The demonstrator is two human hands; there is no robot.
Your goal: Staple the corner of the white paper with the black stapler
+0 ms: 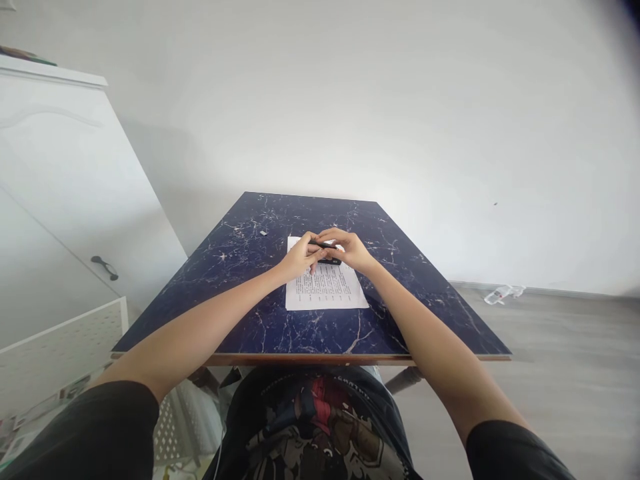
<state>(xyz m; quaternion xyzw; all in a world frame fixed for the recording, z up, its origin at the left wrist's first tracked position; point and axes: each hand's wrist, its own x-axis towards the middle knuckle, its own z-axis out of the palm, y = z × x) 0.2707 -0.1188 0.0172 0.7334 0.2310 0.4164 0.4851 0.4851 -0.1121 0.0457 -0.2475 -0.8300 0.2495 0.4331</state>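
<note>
Both of my hands meet over a printed sheet of paper (325, 290) lying on a dark blue marbled table (240, 313). My left hand (301, 255) and my right hand (349, 248) are closed around a small black object (327, 253), perhaps a stapler or a pen, held just above the top edge of the sheet. The fingers hide most of the object, so its exact shape is unclear.
A tiny light object (263, 233) lies on the table left of the paper. A white cabinet (60, 200) with a dark handle stands at the left, a perforated white panel (65, 347) below it. A crumpled plastic bottle (503, 293) lies on the floor by the right wall.
</note>
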